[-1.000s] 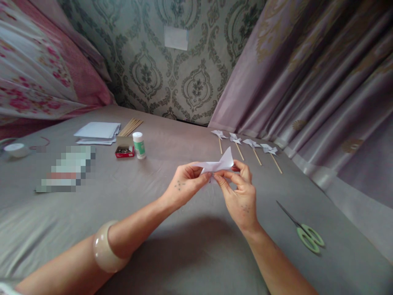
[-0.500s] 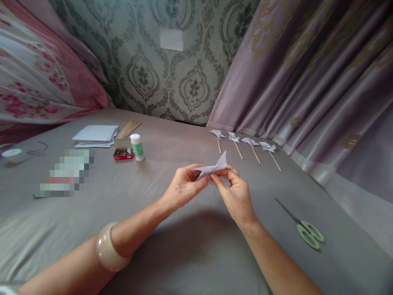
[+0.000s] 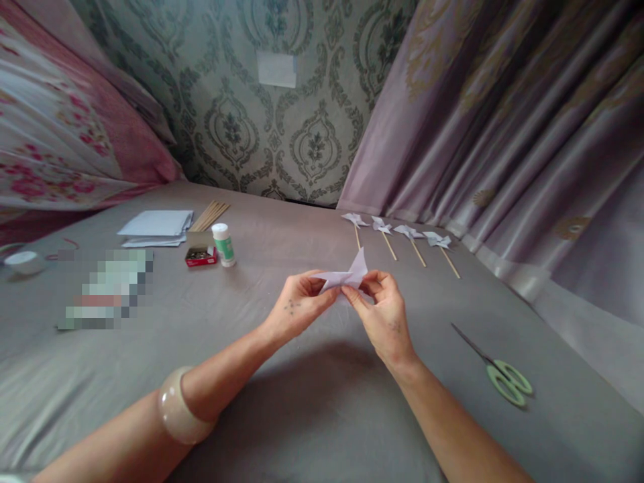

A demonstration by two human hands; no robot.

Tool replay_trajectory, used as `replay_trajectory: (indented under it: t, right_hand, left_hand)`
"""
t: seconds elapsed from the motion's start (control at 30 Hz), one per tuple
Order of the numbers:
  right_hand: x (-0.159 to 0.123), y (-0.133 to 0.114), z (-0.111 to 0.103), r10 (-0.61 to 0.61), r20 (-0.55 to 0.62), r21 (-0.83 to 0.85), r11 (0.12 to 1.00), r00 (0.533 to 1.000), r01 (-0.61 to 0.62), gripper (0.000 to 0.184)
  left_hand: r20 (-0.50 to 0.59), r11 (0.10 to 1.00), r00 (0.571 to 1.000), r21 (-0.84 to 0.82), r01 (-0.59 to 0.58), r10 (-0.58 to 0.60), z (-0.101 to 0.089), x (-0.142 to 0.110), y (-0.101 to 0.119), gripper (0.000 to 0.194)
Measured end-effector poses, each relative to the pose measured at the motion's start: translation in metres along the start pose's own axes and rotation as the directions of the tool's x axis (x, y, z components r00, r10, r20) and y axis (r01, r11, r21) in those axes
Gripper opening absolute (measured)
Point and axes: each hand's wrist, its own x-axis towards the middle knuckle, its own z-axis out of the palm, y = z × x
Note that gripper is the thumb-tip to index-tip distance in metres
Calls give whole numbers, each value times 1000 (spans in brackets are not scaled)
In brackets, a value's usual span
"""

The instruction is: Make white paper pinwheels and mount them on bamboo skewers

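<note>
Between my two hands, above the grey cloth, is a white paper pinwheel (image 3: 347, 276) with pointed blades sticking up and to the left. My left hand (image 3: 302, 302) pinches its left side, thumb in front and fingers behind. On the other side my right hand (image 3: 385, 312) grips it, the thumb pressed near its middle. The thumbs almost meet there. The fingers behind the paper are partly hidden. No stick shows on this pinwheel.
Several finished pinwheels on sticks (image 3: 410, 232) lie at the back right. Green-handled scissors (image 3: 503, 376) rest at right. Leftward are a glue stick (image 3: 224, 245), a red box of small metal pieces (image 3: 201, 255), wooden sticks (image 3: 211, 215), folded paper (image 3: 157, 224) and a white round object (image 3: 24, 263).
Both hands and the pinwheel have shifted slightly left in view, and the upright blade leans a little differently. The right fingers sit slightly farther from that blade. The grip stays on the paper.
</note>
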Motion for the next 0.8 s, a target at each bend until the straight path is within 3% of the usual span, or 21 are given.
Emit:
replay_trajectory:
  t: [0.17,0.37,0.8]
  right_hand:
    - [2,-2,0,71,16,50,996,997,-72,58]
    - [5,6,-2,31,84,-17,999,996,-29,27]
    - [8,29,-1,135,33,-77,988,990,-132,25]
  left_hand:
    - [15,1000,1000,30,4,-4,-1,0,1,36]
    - [13,999,1000,31,23,-24,-3,1,-3,31]
    - [-5,986,990,82,144,-144,-11,7,-22,37]
